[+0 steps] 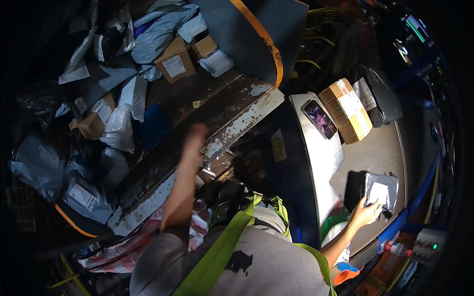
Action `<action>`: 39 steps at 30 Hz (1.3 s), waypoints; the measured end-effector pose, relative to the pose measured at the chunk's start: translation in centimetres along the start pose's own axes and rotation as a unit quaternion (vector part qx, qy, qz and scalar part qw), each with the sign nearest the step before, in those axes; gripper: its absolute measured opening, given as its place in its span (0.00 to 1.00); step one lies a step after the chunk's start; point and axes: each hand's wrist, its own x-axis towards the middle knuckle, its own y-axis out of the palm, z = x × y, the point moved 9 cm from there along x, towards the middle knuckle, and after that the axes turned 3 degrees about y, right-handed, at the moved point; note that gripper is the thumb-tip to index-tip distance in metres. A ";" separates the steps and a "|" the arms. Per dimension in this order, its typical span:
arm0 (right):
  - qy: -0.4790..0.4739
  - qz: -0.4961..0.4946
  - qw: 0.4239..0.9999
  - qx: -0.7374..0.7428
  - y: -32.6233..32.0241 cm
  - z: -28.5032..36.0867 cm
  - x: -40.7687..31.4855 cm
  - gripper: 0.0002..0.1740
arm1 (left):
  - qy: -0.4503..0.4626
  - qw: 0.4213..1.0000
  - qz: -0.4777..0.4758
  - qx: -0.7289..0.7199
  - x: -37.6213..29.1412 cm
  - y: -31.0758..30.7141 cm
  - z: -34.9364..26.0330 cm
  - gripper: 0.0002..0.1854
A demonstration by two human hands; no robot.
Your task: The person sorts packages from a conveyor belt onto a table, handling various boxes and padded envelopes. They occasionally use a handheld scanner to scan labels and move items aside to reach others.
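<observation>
My left hand (199, 134) is blurred over the worn metal edge of the sorting chute, and nothing can be made out in it. Loose parcels lie beyond it, the nearest a blue packet (152, 124). On the right, the fingers of my right hand (364, 214) touch the near side of a parcel wrapped in black plastic (355, 188). A white label (378, 193) on its top lies under my fingertips. Whether the fingers grip the parcel or only rest on it does not show. The parcel sits on a conveyor belt (385, 148).
A taped cardboard box (346, 111) and a black plastic bag (383, 96) stand farther up the belt. A smartphone (319, 119) lies on the metal side plate (320, 162). Near me are a tape dispenser (344, 274), a bottle (396, 248) and a control box (429, 246).
</observation>
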 end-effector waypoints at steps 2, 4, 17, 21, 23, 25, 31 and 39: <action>-0.032 -0.042 0.994 0.100 -1.7 1.1 -0.6 0.26 | -0.046 0.948 -0.312 -0.041 5.8 -12.7 3.9 0.27; -0.076 -0.021 0.984 0.159 -2.1 4.0 -2.2 0.24 | -0.015 0.884 -0.466 -0.028 10.6 -23.5 7.4 0.29; -0.158 0.179 0.860 0.452 -4.6 17.4 -10.8 0.17 | 0.017 0.980 -0.158 -0.120 5.0 -13.9 1.7 0.23; 0.141 0.600 0.495 0.613 0.6 22.2 -19.2 0.18 | 0.271 0.958 -0.020 0.091 -5.9 -1.7 -2.9 0.15; 0.223 0.687 0.299 0.624 -0.8 24.2 -20.0 0.30 | 0.299 0.886 0.127 0.331 -12.1 5.3 -4.2 0.11; 0.306 0.659 0.361 0.585 0.5 22.7 -18.7 0.43 | 0.584 0.698 0.320 0.263 -18.2 10.6 -6.3 0.10; 0.086 0.522 0.601 0.599 4.2 13.3 -8.8 0.13 | 0.381 0.770 0.406 0.311 -17.6 12.6 -2.5 0.19; 0.412 0.208 0.713 0.528 12.3 -12.2 -3.3 0.24 | 0.302 0.535 -0.568 0.548 5.3 -32.8 -8.7 0.35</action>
